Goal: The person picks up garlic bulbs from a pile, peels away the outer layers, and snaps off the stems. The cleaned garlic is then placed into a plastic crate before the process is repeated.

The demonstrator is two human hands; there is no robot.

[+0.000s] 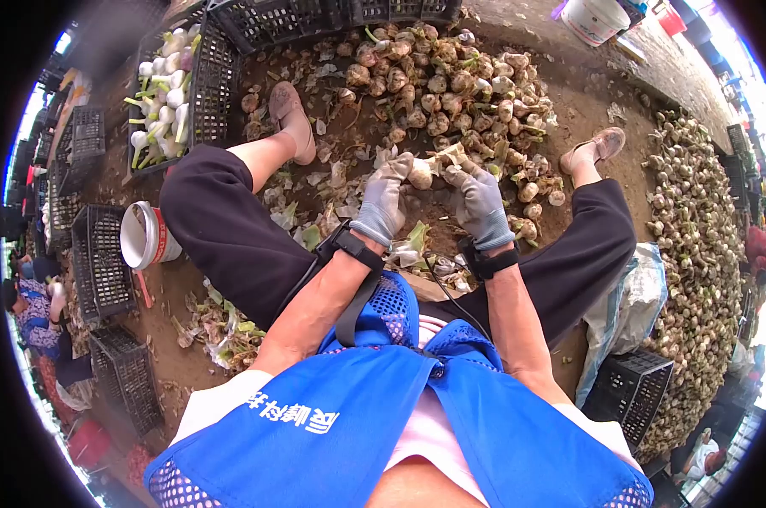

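1. A garlic bulb [420, 174] is held between two gloved hands, above the ground between the person's spread knees.
2. The left hand [385, 201] is closed on the bulb's left side, with the fingers curled over it.
3. The right hand [479, 205] is closed on the bulb's right side, where a pale strip of skin or stalk is pinched near the fingertips.
4. A black strap [358, 248] is worn on each wrist.
5. A large pile of garlic [451, 80], unpeeled and earthy, is spread on the ground just beyond the hands, between the two feet.
6. A black crate [212, 80] is set to the left of the pile, and cleaned white garlic [167, 93] with green stalks is seen inside it.
7. A white bucket [142, 235] is laid on its side just beside the left knee.
8. Loose peelings [222, 326] are scattered under and around the left leg.
9. A long heap of bulbs [696, 254] is ranged along the right edge, well apart from the hands.
10. A smaller crate [633, 385] is placed near the right hip.
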